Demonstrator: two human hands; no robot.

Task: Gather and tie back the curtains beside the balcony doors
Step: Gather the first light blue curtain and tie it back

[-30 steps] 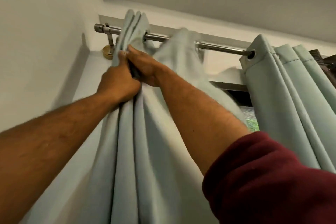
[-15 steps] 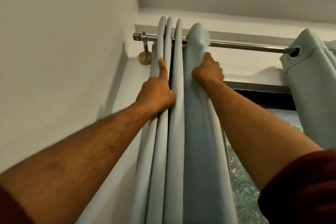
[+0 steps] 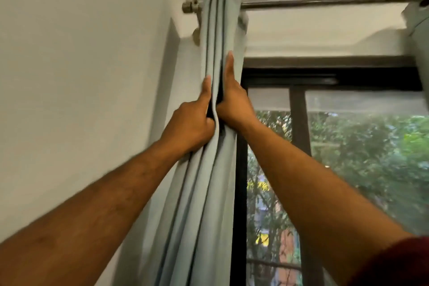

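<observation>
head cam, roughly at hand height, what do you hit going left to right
wall → left hand → gathered curtain → right hand → dark door frame → trees behind the glass

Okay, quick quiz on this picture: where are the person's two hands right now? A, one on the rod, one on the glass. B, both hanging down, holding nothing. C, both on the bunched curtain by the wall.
C: the left hand and right hand both grip the gathered curtain below the rod.
</observation>
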